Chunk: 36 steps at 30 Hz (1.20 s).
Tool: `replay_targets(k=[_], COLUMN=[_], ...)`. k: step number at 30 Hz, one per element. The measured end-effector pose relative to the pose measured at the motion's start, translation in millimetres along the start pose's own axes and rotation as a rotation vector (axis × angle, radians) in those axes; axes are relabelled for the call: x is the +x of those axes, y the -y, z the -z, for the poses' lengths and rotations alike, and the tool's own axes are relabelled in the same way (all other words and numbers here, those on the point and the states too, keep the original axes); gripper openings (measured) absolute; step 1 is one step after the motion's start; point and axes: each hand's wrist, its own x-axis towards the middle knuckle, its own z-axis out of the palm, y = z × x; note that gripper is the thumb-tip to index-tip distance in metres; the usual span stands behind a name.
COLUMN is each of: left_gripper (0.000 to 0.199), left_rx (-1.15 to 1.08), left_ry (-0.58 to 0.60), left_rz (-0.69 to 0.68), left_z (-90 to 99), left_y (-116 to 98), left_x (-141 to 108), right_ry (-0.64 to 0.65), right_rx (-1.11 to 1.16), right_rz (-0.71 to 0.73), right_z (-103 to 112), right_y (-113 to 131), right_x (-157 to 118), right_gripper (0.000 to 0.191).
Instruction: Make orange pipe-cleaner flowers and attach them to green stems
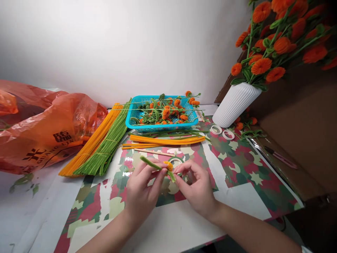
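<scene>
Between my two hands is a small orange coiled flower [168, 165] with a green fuzzy stem [149, 162] crossing just below it. My left hand [144, 184] pinches the green stem between thumb and fingers, and one end sticks out to the upper left. With thumb and fingertips close together, my right hand [196, 184] holds the lower right end of the green stem beside the flower. A roll of tape [176, 161] lies on the table behind the hands, partly hidden by them.
A blue basket [162, 127] of small orange flowers stands behind. Orange stems [92, 142] and green stems [105, 146] lie left, beside a red plastic bag [52, 130]. A white vase [235, 103] and two tape rolls [216, 130] are at right.
</scene>
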Motion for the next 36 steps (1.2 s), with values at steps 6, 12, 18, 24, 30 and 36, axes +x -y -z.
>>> replay_targets(k=[6,12,18,24,30,36], left_gripper=[0.029,0.009,0.023,0.02,0.01,0.009], left_rx=[-0.022,-0.342,-0.595,-0.528,-0.454,-0.32], left_ry=[-0.014,0.103,0.159,0.064,0.148,0.226], left_rz=[-0.117,0.357,0.797,0.7,0.473,0.327], left_z=[0.2,-4.2,-5.3,-2.5,0.5,3.9], left_y=[1.2,-3.7,-5.2,-4.9,-5.0,-1.9], left_x=[-2.6,6.7,9.3,7.2,7.9,10.1], right_ry=[0.088,-0.078,-0.019,0.043,0.048,0.048], right_rx=[0.273,-0.091,-0.311,-0.432,-0.353,-0.343], right_rz=[-0.277,0.157,0.633,0.795,0.694,0.69], right_z=[1.9,6.2,12.1,12.2,12.0,14.6], right_y=[0.0,1.2,-2.5,-9.9,-10.9,-11.4], right_x=[4.0,4.5,9.0,9.9,8.1,9.4], right_gripper=[0.016,0.015,0.022,0.022,0.024,0.027])
